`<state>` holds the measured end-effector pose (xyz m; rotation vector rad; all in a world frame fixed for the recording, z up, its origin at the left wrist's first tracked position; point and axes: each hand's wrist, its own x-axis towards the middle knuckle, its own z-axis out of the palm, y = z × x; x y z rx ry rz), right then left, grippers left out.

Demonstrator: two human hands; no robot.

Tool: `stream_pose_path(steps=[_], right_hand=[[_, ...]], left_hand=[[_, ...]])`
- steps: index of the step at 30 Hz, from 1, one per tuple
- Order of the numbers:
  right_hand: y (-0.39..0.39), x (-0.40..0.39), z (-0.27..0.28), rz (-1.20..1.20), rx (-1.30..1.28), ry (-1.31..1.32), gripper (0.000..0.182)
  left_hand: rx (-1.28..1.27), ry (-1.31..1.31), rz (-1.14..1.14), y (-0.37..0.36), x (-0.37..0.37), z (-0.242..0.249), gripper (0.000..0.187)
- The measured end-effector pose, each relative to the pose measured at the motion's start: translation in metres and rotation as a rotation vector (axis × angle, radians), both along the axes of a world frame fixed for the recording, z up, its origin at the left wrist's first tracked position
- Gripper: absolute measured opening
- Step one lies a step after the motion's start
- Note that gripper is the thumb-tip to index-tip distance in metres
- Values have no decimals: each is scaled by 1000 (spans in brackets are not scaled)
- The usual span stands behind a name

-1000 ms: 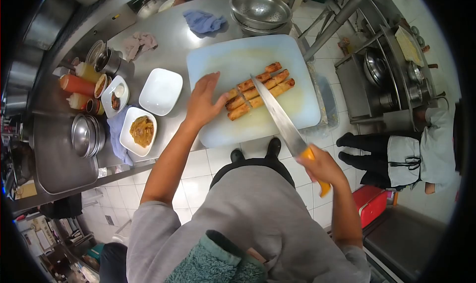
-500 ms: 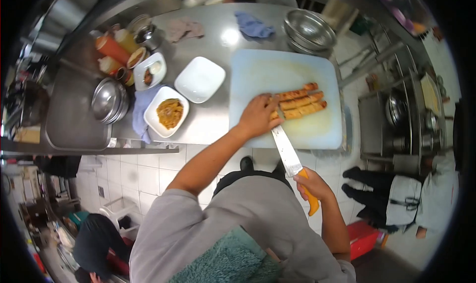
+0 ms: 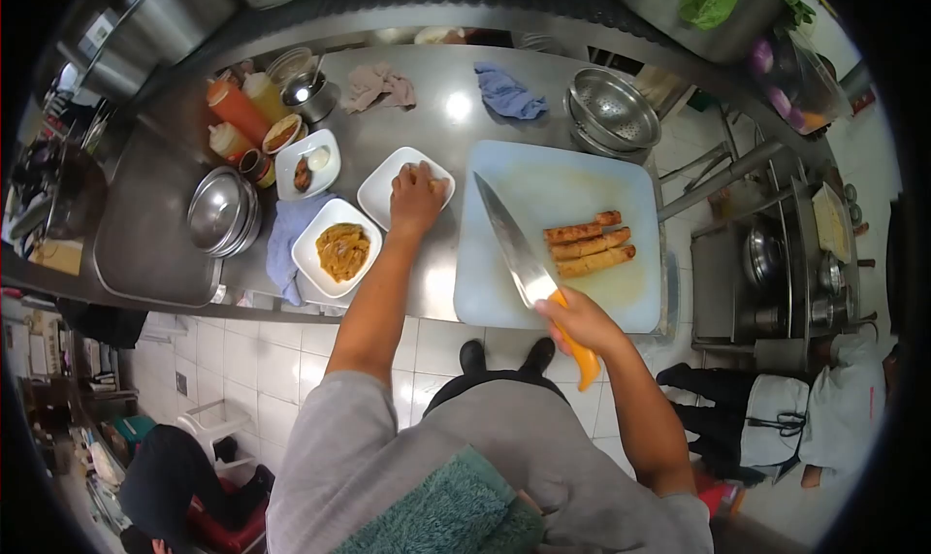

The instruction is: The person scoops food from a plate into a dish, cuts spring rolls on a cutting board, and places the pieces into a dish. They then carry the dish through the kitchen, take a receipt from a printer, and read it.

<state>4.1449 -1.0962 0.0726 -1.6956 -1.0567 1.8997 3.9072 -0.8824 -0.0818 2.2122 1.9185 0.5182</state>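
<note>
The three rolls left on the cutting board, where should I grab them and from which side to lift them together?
Pinch the rolls across their middle, coming from above. They lie flat, side by side and parallel on the board, so fingers can span all three. The left hand is over the white plate; the right hand grips the knife.

Colander (image 3: 613, 108): rear desk, right.
Blue cloth (image 3: 508, 93): beside colander.
Sauce bottles (image 3: 236, 108): rear left.
Stacked metal bowls (image 3: 221, 211): left.

A steel counter (image 3: 427, 88) stretches ahead of the hands, white floor tiles (image 3: 281, 360) below, a metal shelf (image 3: 776, 253) at right.
</note>
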Motion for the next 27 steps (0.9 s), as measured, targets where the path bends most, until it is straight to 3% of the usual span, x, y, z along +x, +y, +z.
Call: stream_pose_path(steps=[4,12,14,16,17,18,21,23,27], right_hand=[[-69,53,15,-165,-60,0,27],[-183,134,34,-440,-144,-18,24],[-199,149,27,-434,-171,-19,23],[-210,161,23,-422,-209,-9,24],[-212,166,22,-411,-232,3,24],[-213,173,20,-397,-252,14,24],[-214,192,6,-356,-290,72,25],[-207,203,1,-299,-280,100,26],[-185,223,-12,-207,-266,154,27]], left_hand=[[21,-48,-35,6,21,-1,56],[45,42,-35,58,17,-51,56],[85,-43,-51,56,18,-50,56],[215,179,-54,52,20,-39,55],[182,148,59,44,29,-39,55],[149,116,172,21,52,0,54],[452,65,-87,1,95,14,54],[281,-118,-269,-39,157,44,54],[-33,-185,-489,-100,249,65,62]])
